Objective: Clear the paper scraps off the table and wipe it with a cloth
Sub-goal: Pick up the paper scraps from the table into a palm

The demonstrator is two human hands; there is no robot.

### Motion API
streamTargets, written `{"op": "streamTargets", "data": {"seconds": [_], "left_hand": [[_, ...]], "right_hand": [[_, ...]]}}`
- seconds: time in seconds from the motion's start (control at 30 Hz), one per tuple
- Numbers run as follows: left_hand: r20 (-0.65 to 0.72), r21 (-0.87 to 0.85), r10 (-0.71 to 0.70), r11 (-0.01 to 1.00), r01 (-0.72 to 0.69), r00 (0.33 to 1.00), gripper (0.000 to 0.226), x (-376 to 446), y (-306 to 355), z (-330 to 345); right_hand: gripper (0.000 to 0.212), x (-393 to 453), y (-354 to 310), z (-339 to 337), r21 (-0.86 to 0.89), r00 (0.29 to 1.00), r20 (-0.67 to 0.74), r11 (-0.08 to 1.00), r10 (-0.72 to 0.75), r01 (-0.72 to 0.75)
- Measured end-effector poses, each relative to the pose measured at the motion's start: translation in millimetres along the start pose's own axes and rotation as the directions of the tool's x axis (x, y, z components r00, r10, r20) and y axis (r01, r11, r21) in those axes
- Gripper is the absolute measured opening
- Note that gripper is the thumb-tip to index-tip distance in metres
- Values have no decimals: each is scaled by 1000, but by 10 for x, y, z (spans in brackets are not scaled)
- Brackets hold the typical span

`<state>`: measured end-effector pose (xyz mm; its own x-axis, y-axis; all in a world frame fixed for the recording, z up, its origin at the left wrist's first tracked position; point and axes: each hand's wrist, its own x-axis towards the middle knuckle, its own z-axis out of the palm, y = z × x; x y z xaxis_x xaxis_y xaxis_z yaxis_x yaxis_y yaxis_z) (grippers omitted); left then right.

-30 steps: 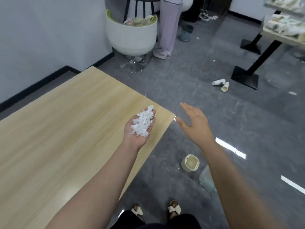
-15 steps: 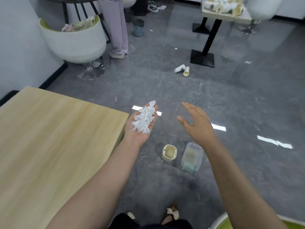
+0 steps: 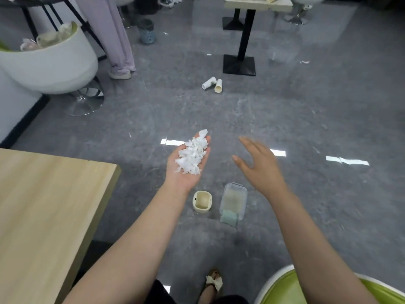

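A heap of white paper scraps (image 3: 192, 156) is carried on the upturned, flat-fingered left hand (image 3: 186, 165) past the corner of the wooden table (image 3: 43, 194), above a small cream bin (image 3: 202, 202) on the floor, while the right hand (image 3: 260, 167) is held empty with fingers spread beside it.

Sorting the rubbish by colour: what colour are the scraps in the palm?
White, seen in the head view: the paper scraps lie piled on the open left hand.

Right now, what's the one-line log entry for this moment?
left hand: palm up, carrying paper scraps | right hand: open, empty | small bin: on floor below | table: no scraps visible
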<state>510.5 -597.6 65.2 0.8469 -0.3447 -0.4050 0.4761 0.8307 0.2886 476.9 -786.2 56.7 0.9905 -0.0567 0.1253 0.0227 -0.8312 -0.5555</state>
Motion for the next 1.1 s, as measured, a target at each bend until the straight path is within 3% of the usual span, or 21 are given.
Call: {"op": "streamTargets", "data": {"seconds": [0.3, 0.6, 0.87, 1.1], "left_hand": [[15, 23, -92, 995, 92, 996, 46, 420, -148, -105], [-28, -19, -145, 989, 145, 989, 49, 942, 132, -632], [-90, -56, -134, 990, 129, 987, 38, 1566, 77, -1482], [-147, -74, -116, 992, 106, 982, 38, 2272, -308, -2648]], "right_hand": [[54, 28, 264, 166, 1, 993, 9, 993, 119, -119], [51, 134, 404, 829, 18, 976, -20, 976, 215, -215], [52, 342, 772, 1761, 56, 966, 19, 964, 259, -259], [53, 407, 1529, 2920, 50, 966, 39, 965, 254, -256]]}}
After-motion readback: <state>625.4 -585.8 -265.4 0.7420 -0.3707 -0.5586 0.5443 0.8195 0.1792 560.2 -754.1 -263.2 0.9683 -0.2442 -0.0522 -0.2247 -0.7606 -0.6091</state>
